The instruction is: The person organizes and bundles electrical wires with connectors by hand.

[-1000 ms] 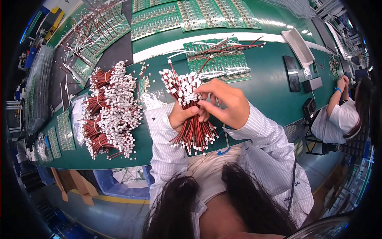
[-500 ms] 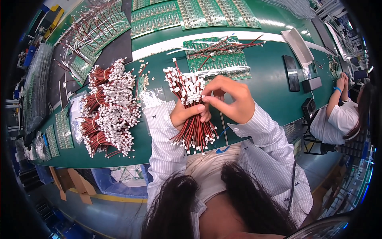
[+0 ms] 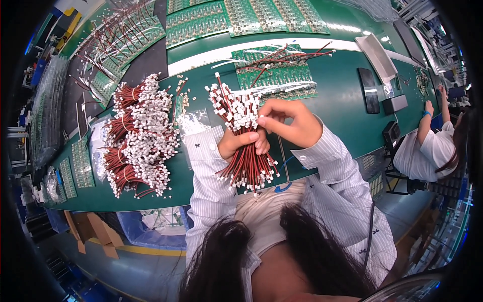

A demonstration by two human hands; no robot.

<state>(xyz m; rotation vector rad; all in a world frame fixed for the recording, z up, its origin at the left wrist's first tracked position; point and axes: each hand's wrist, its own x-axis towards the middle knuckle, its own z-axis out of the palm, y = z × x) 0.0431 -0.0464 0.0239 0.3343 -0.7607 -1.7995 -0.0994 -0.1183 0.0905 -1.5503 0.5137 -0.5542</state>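
Note:
My left hand [image 3: 234, 144] is wrapped round the middle of a bundle of red and dark connector cables [image 3: 251, 168]. White plugs crowd the bundle's upper end, and the wires fan out below my fist. One cable stands higher than the others at the upper left. At the right side of the plugs, my right hand [image 3: 297, 126] pinches a small white connector [image 3: 261, 120] between thumb and forefinger. Behind the bundle lies a green circuit board panel [image 3: 282, 75] with loose red-dark and white cables across it.
Several banded cable bundles [image 3: 146, 136] lie piled at the left. More board panels [image 3: 196, 25] line the far side. On the right are a black phone [image 3: 369, 90], a white tray [image 3: 376, 58] and a dark box [image 3: 395, 104]. A co-worker [image 3: 427, 146] sits at far right.
My right thumb and forefinger have shifted slightly at the plugs, and a white connector now shows at their tips. The bundle has tilted a little. The co-worker's hands have moved apart.

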